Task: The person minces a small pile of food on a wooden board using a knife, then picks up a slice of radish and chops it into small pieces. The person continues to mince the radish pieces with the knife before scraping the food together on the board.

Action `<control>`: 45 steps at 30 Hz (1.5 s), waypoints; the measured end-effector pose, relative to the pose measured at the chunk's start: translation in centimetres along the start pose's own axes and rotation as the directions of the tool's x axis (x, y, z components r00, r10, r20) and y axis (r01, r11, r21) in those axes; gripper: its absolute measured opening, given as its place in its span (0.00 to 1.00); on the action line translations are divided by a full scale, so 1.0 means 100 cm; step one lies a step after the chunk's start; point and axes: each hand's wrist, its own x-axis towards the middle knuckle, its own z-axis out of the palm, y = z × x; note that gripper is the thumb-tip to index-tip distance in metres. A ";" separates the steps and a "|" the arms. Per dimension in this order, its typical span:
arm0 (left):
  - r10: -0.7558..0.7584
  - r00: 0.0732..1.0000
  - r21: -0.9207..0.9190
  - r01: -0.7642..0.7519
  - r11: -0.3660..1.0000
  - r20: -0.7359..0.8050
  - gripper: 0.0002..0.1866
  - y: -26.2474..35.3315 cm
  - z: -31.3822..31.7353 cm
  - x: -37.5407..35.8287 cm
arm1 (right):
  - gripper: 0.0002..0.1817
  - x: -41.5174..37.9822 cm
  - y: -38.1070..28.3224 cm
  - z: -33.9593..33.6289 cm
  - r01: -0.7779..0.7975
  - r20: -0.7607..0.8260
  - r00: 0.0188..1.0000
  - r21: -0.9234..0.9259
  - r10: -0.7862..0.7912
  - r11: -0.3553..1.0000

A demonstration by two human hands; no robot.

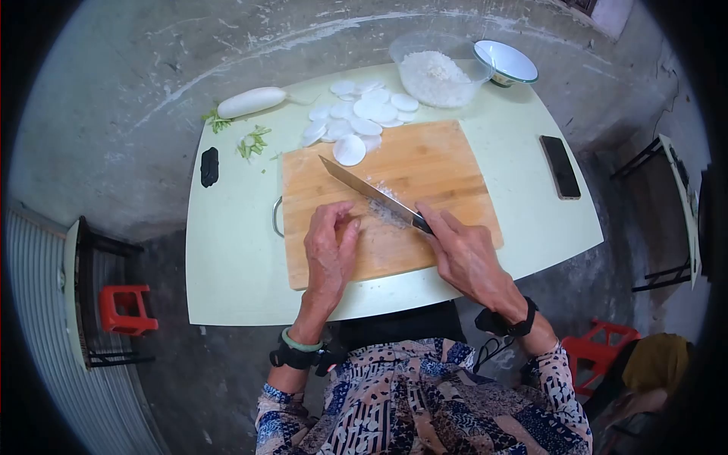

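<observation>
Knife with a long steel blade and a black handle (373,191) is held in the right hand (464,254), which closes around the handle near the blade, perhaps because a grip so far forward gives better control. The blade points obliquely to the upper left, above small translucent white shreds (390,215) that lie in the middle of the rectangular light-brown wooden cutting board (436,155); whether the edge touches the wood, I cannot tell. The left hand (331,246) rests over the board with fingers half curled and a narrow gap to the thumb, and I see nothing held in it; it is beside the shreds, a position that seems suitable for gathering or steadying them. One thin round white slice (349,150) lies on the upper edge of the board, near the knife tip, while many overlapping white slices (373,106) spread behind it on the pale green desk (235,220), probably to be within easy reach and leave the cutting area free. The transparent round bowl (400,59), with a heap of white shreds in it, stands at the far side, maybe so that the arms do not strike it. Also apart from the blade are a whole white radish (252,101) and some cut green leaf stalks (252,142), at the far left, likely for keeping trimmings away from the slices.
</observation>
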 end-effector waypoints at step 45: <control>0.107 0.992 0.098 -0.101 0.990 -0.066 0.13 -0.014 0.015 -0.004 | 0.40 -0.012 -0.021 0.002 -0.052 0.025 0.998 0.017 0.052 0.999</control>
